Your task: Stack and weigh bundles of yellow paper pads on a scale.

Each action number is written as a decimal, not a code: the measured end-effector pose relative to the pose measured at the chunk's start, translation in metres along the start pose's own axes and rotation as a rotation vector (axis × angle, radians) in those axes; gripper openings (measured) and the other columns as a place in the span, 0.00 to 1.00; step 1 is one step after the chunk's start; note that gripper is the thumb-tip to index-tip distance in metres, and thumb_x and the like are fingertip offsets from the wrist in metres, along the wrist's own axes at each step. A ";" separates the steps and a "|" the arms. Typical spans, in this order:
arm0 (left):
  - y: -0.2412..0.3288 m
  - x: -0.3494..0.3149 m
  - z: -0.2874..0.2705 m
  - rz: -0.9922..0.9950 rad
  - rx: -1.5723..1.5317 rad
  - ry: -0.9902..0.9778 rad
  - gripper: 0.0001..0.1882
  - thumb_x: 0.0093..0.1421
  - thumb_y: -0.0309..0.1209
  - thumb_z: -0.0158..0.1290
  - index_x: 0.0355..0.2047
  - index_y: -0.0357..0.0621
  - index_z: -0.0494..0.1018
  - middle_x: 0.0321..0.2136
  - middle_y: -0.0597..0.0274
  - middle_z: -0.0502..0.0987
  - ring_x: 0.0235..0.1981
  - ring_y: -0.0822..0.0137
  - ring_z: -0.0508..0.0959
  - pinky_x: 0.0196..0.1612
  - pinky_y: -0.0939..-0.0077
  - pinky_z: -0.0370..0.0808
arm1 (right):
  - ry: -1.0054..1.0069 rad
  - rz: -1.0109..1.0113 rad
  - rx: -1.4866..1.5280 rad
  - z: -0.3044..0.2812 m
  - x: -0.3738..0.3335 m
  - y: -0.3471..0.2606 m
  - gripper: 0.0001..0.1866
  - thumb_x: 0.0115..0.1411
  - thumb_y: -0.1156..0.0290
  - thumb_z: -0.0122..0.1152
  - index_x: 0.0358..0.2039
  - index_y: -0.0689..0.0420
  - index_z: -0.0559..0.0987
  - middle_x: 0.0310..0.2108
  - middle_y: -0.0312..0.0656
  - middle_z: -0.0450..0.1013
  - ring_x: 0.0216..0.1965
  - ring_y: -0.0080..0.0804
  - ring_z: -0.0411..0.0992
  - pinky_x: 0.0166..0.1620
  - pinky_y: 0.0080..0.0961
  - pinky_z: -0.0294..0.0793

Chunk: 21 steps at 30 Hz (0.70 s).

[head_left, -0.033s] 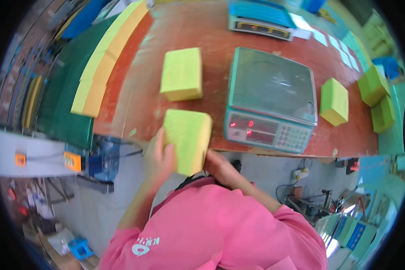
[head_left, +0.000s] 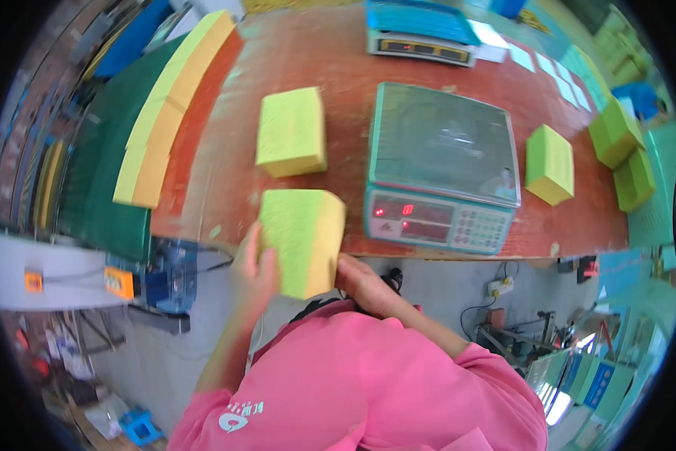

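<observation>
A yellow block (head_left: 289,237), which looks like a thick stack of paper, is held between my two hands at the table's front edge. My left hand (head_left: 254,270) grips its left side, thumb and fingers against the face. At the lower right side, my right hand (head_left: 364,286) presses on the block with its fingers partly hidden. Just beyond lies a second yellow block (head_left: 291,129) on the red-brown table (head_left: 225,161). A weighing scale (head_left: 443,143) with a glassy plate and red-lit digits stands to the right, nothing on its plate.
Long rows of yellow stacks (head_left: 154,143) line the left side by a green surface (head_left: 101,180). Right of the scale sits another yellow block (head_left: 550,164), with more blocks (head_left: 616,134) at the far right. A second scale with a blue tray (head_left: 421,26) stands at the back.
The held block has turned a little, so its right side face shows wider. The view has shifted slightly, and both hands stay on the block.
</observation>
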<state>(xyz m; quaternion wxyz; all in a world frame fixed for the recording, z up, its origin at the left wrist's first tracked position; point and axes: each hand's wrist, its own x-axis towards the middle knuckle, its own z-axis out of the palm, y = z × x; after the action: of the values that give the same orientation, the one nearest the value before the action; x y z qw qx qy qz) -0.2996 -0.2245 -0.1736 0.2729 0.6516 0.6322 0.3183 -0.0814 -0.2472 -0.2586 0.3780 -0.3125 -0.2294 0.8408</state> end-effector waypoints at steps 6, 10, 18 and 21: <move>0.095 0.034 0.015 0.052 -0.439 0.064 0.23 0.67 0.26 0.40 0.62 0.31 0.63 0.59 0.49 0.69 0.60 0.60 0.69 0.62 0.68 0.64 | 0.050 -0.539 -0.246 -0.017 -0.036 -0.089 0.27 0.72 0.53 0.42 0.61 0.62 0.67 0.53 0.37 0.67 0.57 0.25 0.62 0.63 0.29 0.57; 0.155 0.077 0.083 0.217 -0.871 -0.208 0.24 0.69 0.29 0.38 0.63 0.32 0.60 0.60 0.50 0.66 0.60 0.62 0.68 0.61 0.69 0.63 | 0.270 -0.916 -0.064 -0.029 -0.079 -0.163 0.21 0.72 0.62 0.44 0.61 0.60 0.67 0.50 0.36 0.69 0.52 0.22 0.65 0.54 0.22 0.64; 0.191 0.138 0.246 0.358 -0.623 -0.303 0.24 0.69 0.39 0.45 0.59 0.35 0.63 0.57 0.51 0.69 0.58 0.58 0.69 0.58 0.64 0.67 | 0.709 -1.148 -0.753 -0.062 -0.105 -0.320 0.20 0.70 0.73 0.43 0.60 0.63 0.67 0.52 0.46 0.72 0.56 0.32 0.68 0.59 0.27 0.64; 0.206 0.144 0.272 0.183 -0.841 -0.366 0.24 0.69 0.41 0.46 0.59 0.40 0.64 0.56 0.53 0.70 0.58 0.57 0.71 0.56 0.63 0.70 | 0.690 -0.973 -0.993 -0.080 -0.102 -0.357 0.19 0.68 0.66 0.47 0.55 0.62 0.73 0.54 0.54 0.71 0.57 0.46 0.68 0.60 0.34 0.64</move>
<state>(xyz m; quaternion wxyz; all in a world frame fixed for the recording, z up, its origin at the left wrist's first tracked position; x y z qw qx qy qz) 0.0408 -0.0785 -0.1833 0.5911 0.5828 0.3297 0.4497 0.2032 -0.0974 -0.0565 0.5703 -0.5536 -0.5600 0.2338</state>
